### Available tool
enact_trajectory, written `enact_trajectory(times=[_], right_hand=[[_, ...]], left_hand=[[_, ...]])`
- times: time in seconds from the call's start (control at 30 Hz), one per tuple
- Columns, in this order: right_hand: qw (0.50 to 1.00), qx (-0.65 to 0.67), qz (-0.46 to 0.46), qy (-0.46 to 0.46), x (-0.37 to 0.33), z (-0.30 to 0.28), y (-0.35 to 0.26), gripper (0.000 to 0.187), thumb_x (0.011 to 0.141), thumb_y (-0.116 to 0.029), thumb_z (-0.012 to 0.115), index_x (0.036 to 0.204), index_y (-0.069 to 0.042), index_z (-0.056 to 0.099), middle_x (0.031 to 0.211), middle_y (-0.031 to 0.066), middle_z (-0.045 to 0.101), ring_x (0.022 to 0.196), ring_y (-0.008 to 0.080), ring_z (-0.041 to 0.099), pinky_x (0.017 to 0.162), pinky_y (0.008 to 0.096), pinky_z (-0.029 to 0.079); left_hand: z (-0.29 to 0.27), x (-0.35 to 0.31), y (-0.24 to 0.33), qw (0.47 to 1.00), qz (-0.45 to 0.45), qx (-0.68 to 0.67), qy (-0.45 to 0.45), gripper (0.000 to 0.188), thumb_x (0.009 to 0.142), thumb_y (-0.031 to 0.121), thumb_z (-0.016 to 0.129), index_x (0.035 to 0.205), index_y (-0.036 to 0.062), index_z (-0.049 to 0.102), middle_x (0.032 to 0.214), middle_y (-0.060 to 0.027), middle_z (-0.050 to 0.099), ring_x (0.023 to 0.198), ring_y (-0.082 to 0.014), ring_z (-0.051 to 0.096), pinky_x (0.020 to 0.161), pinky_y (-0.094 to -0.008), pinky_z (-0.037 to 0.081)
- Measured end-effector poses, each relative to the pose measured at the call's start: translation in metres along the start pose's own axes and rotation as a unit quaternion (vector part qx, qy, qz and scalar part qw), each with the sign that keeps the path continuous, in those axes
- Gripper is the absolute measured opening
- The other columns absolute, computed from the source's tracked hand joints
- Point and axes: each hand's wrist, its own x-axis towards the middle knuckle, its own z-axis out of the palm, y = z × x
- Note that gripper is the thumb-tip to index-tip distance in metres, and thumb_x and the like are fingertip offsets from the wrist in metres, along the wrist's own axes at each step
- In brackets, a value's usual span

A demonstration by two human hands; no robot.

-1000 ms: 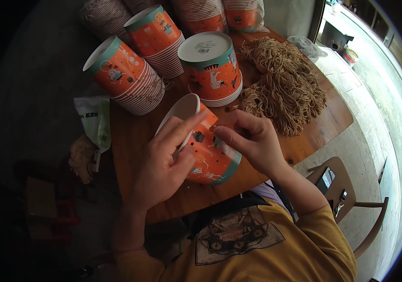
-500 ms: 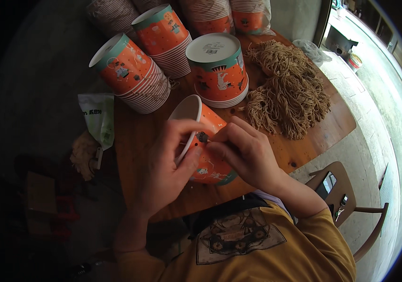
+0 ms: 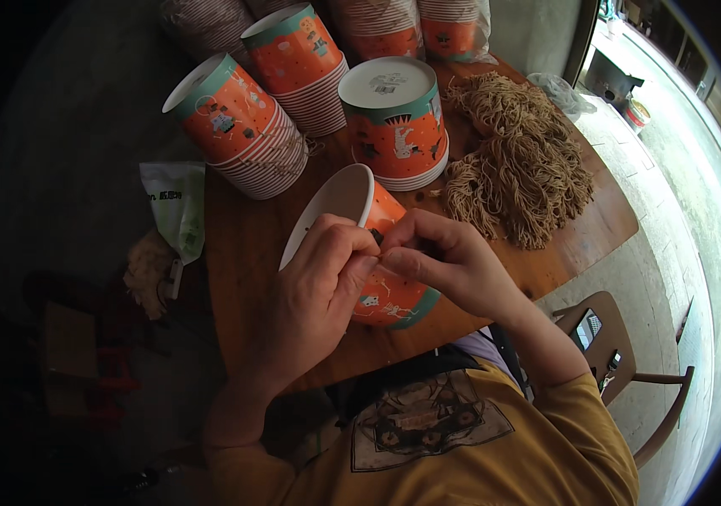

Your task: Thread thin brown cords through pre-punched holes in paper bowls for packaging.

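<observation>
An orange paper bucket [image 3: 387,209] with a teal band lies tilted on the wooden table in front of me, its white mouth facing up and to the left. My left hand [image 3: 320,282] is over the rim side of the bucket, fingers curled and thumb pressed to the index finger. From the right, my right hand [image 3: 449,260] meets it in a pinch. The fingertips of both hands come together just above the bucket's printed side. Whatever sits between them is too small or hidden to make out.
Upside-down stacks of like buckets [image 3: 238,126] stand behind, one stack [image 3: 394,126] close to my bucket. A heap of tan cord [image 3: 521,160] covers the table's right side. A chair [image 3: 605,337] holding a phone [image 3: 586,327] and keys is at right. A green-white bag [image 3: 176,207] hangs at left.
My left hand has left its spread grip at the bucket's rim and closed into a pinch against the right fingertips. The bucket's mouth has tipped further into view.
</observation>
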Motion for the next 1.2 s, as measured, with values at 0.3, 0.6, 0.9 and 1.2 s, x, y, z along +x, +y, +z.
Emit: enact_trajectory(times=[0.3,0.6,0.9,1.2], right_hand=[[0.968,-0.133,-0.124,0.171,-0.005,0.023,0.010,0.012,0.081,-0.005,0.064,0.085,-0.003,0.053,0.073,0.0004,0.053,0.060,0.0070,0.052,0.052,0.0229,0.044],[0.893,-0.326,-0.222,0.216,-0.002,0.028,0.009,0.013,0.077,0.000,0.066,0.079,-0.002,0.052,0.071,0.0044,0.053,0.054,0.0111,0.057,0.048,0.0242,0.045],[0.893,-0.358,-0.180,0.205,-0.016,0.020,-0.001,0.014,0.080,-0.004,0.067,0.081,-0.003,0.053,0.072,0.0053,0.056,0.056,0.0134,0.060,0.050,0.0258,0.047],[0.908,-0.378,-0.065,0.167,-0.048,-0.006,-0.009,0.013,0.087,-0.008,0.064,0.085,-0.002,0.053,0.070,0.0072,0.059,0.062,0.0162,0.062,0.052,0.0288,0.047]], left_hand=[[0.001,-0.005,0.003,0.951,-0.146,-0.271,-0.012,0.028,0.090,-0.002,0.048,0.117,0.0017,0.040,0.107,-0.0064,0.053,0.095,-0.0094,0.054,0.080,-0.0272,0.048],[-0.005,-0.001,0.001,0.904,-0.203,-0.373,-0.061,0.030,0.090,-0.004,0.045,0.119,-0.0004,0.039,0.112,-0.0087,0.054,0.102,-0.0103,0.054,0.087,-0.0269,0.049],[-0.001,0.002,-0.004,0.879,-0.224,-0.409,-0.103,0.022,0.096,0.002,0.043,0.117,-0.0003,0.049,0.108,-0.0060,0.056,0.101,-0.0078,0.053,0.088,-0.0241,0.046],[0.045,0.021,-0.013,0.955,-0.111,-0.226,-0.156,0.006,0.091,0.005,0.049,0.095,0.0016,0.046,0.086,-0.0146,0.059,0.079,-0.0287,0.062,0.069,-0.0375,0.047]])
